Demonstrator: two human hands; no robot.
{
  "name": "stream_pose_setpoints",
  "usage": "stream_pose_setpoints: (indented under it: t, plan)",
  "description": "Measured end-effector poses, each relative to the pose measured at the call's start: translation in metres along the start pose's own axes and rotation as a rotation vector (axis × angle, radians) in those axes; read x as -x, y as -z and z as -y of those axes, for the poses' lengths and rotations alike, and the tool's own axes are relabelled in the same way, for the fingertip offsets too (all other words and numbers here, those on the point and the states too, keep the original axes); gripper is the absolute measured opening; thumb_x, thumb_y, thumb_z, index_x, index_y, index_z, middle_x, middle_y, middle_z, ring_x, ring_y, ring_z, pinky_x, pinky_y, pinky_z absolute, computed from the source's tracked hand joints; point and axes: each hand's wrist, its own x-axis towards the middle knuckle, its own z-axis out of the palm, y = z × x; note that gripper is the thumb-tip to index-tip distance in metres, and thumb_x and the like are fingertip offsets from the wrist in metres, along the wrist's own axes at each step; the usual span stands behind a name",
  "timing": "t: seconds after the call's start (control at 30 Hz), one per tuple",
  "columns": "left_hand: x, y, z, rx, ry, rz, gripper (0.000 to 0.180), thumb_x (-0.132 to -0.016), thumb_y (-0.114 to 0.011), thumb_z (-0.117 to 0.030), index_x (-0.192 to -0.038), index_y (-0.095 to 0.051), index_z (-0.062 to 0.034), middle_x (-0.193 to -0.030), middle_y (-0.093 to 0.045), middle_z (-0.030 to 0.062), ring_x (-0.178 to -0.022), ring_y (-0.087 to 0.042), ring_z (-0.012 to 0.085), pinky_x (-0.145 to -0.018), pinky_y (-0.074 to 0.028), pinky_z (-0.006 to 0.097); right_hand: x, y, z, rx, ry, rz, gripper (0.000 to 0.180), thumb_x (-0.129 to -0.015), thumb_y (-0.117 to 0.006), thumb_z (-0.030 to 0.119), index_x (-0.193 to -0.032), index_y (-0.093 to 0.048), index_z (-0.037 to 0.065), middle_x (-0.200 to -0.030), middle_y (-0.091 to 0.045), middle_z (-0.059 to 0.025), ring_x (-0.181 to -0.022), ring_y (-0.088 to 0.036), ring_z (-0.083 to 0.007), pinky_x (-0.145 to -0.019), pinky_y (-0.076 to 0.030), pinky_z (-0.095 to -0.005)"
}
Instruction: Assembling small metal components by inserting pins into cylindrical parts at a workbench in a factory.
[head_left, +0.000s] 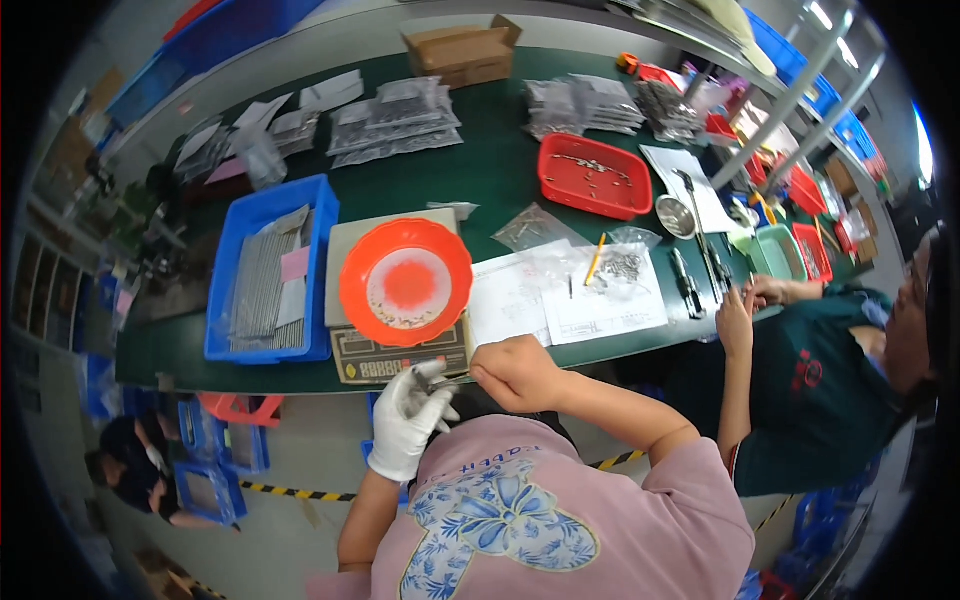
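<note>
gloved left hand (408,418) and bare right hand (515,372) pinch a small bag (440,383), lying left-right.

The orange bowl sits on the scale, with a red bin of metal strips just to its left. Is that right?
Not quite. In the head view the bin of metal strips left of the orange bowl is blue, not red. The bowl does sit on the scale.

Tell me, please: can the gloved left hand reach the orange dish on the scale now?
Probably yes. The left hand is just below the scale, and nothing lies between it and the orange dish.
</note>
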Motion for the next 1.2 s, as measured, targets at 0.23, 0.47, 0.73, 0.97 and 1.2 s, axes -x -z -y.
stream_pose_setpoints:
  t: [0.23, 0.47, 0.73, 0.97, 1.2]
  plan:
    - [-0.01, -0.015, -0.017, 0.344, -0.08, -0.102, 0.029, -0.073, -0.053, -0.003, -0.101, -0.054, -0.004, -0.103, -0.047, 0.0104, -0.088, -0.051, 0.0197, -0.071, -0.045, 0.029, 0.009, -0.003, -0.007, -0.1, -0.1, -0.079, 0.019, -0.079, -0.046, 0.015, -0.066, -0.044, 0.002, -0.058, -0.046, -0.0134, -0.056, -0.048, -0.0316, -0.049, -0.038, -0.0359]
    - [-0.018, -0.001, 0.012, -0.656, -0.866, -0.04, 0.03, -0.071, -0.051, 0.0, -0.101, -0.05, 0.0029, -0.104, -0.045, 0.0133, -0.088, -0.051, 0.0201, -0.069, -0.045, 0.026, 0.013, -0.012, -0.01, -0.529, -0.316, -0.105, 0.017, -0.081, -0.043, 0.015, -0.071, -0.052, 0.005, -0.058, -0.048, -0.0095, -0.051, -0.049, -0.0261, -0.049, -0.039, -0.0321]
    - [-0.021, -0.011, -0.001, -0.291, -0.414, 0.06, 0.034, -0.07, -0.047, 0.011, -0.103, -0.05, 0.0022, -0.096, -0.049, 0.009, -0.063, -0.052, 0.0103, -0.051, -0.043, 0.019, 0.011, 0.012, 0.0, -0.253, -0.243, -0.086, 0.021, -0.083, -0.042, 0.017, -0.069, -0.048, 0.003, -0.057, -0.047, -0.0074, -0.052, -0.046, -0.019, -0.05, -0.037, -0.03]
    - [-0.019, -0.007, -0.018, 0.404, 0.115, 0.07, 0.027, -0.079, -0.048, -0.004, -0.106, -0.049, 0.0003, -0.104, -0.049, 0.0094, -0.08, -0.053, 0.0121, -0.058, -0.045, 0.021, 0.011, 0.007, -0.001, -0.263, -0.244, -0.069, 0.027, -0.086, -0.039, 0.018, -0.065, -0.042, 0.001, -0.054, -0.04, -0.0043, -0.052, -0.035, -0.0109, -0.05, -0.033, -0.0257]
    - [-0.021, -0.004, 0.002, -0.575, -0.872, 0.0, 0.037, -0.072, -0.057, -0.002, -0.109, -0.049, -0.0008, -0.106, -0.049, 0.0094, -0.094, -0.049, 0.016, -0.066, -0.044, 0.021, 0.008, 0.004, -0.002, -0.642, -0.506, 0.014, 0.024, -0.084, -0.04, 0.015, -0.065, -0.044, 0.001, -0.054, -0.043, -0.008, -0.048, -0.041, -0.0178, -0.048, -0.034, -0.0289]
